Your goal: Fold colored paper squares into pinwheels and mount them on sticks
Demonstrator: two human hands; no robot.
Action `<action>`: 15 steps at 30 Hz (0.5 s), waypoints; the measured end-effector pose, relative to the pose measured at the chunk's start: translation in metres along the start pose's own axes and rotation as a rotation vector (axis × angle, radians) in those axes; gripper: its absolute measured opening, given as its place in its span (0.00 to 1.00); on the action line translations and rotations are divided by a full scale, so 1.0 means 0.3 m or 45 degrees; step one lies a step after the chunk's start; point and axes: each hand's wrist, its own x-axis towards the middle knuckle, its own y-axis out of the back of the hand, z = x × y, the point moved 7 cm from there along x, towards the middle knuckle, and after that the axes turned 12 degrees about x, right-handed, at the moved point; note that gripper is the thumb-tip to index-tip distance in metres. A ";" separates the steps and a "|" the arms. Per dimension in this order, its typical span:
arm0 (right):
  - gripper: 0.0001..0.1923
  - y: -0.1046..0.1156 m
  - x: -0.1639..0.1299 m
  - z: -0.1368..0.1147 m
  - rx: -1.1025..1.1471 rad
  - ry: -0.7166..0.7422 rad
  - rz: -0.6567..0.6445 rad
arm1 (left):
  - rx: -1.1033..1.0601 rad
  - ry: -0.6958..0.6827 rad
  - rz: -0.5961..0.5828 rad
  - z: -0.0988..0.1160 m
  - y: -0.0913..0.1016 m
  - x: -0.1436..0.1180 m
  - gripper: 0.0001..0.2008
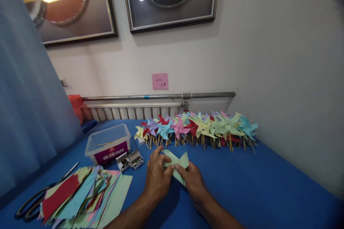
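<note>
Between my two hands, above the blue tabletop, is a pale green paper pinwheel (176, 161) with some of its corners folded inward. My left hand (158, 171) pinches its left side, thumb pressed near the centre. On the right, my right hand (194, 180) grips the lower right side, its thumb meeting the other one at the middle. The fingers behind the paper are partly hidden. No stick shows on this piece. Left of my hands sit two small open boxes of shiny metal pins (136, 159).
Behind my hands stand many finished coloured pinwheels (204, 128) on sticks. At left are a clear plastic tub (107, 139) with sticks, a pile of coloured paper (83, 196) and large scissors (34, 200). A blue curtain (29, 89) hangs at far left; a wall (290, 78) borders the table.
</note>
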 end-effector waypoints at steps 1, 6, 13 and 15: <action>0.24 -0.003 -0.002 -0.001 0.020 -0.008 -0.005 | -0.011 0.018 0.040 -0.003 0.005 -0.003 0.05; 0.22 -0.004 0.001 0.006 0.096 -0.050 0.009 | -0.108 0.168 0.115 -0.030 0.011 0.001 0.20; 0.25 -0.008 0.007 0.004 0.051 -0.066 -0.036 | -0.570 0.414 -0.347 -0.052 -0.070 0.020 0.13; 0.24 -0.009 0.006 0.001 0.030 -0.060 -0.040 | -0.581 0.427 -0.363 -0.049 -0.068 0.018 0.12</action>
